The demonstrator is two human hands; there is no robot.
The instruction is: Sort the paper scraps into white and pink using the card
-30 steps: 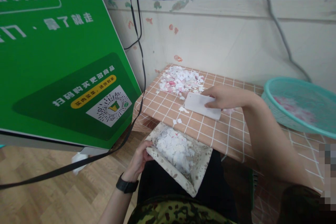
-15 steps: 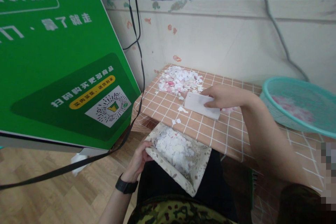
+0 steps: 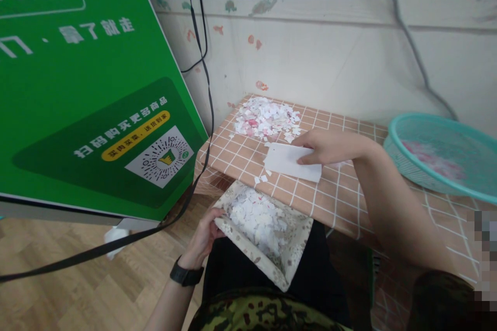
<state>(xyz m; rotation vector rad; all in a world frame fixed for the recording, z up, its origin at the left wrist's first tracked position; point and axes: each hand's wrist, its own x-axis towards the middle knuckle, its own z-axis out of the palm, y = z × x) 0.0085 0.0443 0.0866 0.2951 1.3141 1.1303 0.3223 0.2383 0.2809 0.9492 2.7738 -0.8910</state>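
Note:
My left hand (image 3: 208, 234) grips the left rim of a patterned fabric-covered tray (image 3: 297, 248), which rests over my lap under the table edge. White paper scraps (image 3: 256, 220) fill much of the tray. In my right hand (image 3: 326, 147) is a white card (image 3: 289, 161), pinched at its right end and held low over the tabletop. A few loose scraps (image 3: 261, 179) lie by the card's left lower side, close to the table's front edge. Behind the card spreads a heap of white and pink paper scraps (image 3: 266, 118).
A brown checked cloth covers the table (image 3: 326, 196), which stands against the wall. A turquoise mesh basket (image 3: 430, 178) with pink scraps sits at the right. To the left stands a large green sign (image 3: 97, 77), with a black cable (image 3: 209, 98) hanging before it.
My right hand has moved the white card slightly left and toward the table's front edge, now covering or touching some loose scraps. My left hand and the tray stay in place.

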